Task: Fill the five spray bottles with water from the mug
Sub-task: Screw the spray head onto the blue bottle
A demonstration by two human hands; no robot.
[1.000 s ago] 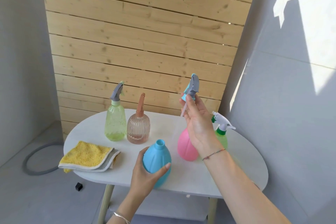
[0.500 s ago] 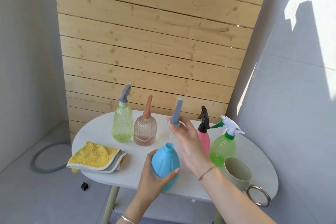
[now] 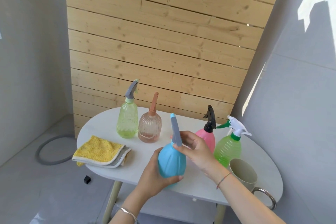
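Left hand [image 3: 154, 175]: it is gripping the blue bottle [image 3: 170, 162] around its belly, at the near edge of the worktop [image 3: 101, 125].
Right hand [image 3: 198, 151]: it is pinching the grey spray head [image 3: 175, 132] (sitting on the blue bottle's neck).
Mug [image 3: 242, 170]: it is standing at the right, just beside the green bottle [image 3: 227, 149].

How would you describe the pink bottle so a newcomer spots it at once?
On the white oval table before the wooden slat wall, look just behind the right hand. The pink bottle stands beside the green ribbed bottle with a white sprayer; it alone is opaque pink with a black trigger head.
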